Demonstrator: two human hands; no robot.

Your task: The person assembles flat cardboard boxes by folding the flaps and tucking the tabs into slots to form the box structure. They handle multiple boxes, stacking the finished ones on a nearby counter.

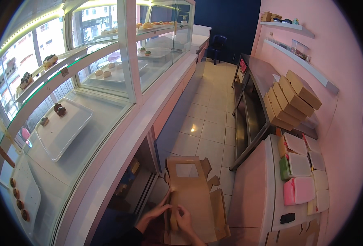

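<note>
A brown cardboard bakery box lies partly unfolded in front of me, its lid with a clear window spread away from me. Along the box's left side, my left hand grips the upright side flap between thumb and fingers. Just to the right, my right hand has its fingers bent round the same folded flap, pinching it from the inside. The right side flap stands out loose. Some of my fingertips are hidden behind the cardboard.
On my left runs a glass display case with pastries on white trays. Stacked brown boxes stand on a dark metal table at right. Lidded plastic tubs and flat cardboard rest on a nearer white-topped counter. A tiled aisle leads ahead.
</note>
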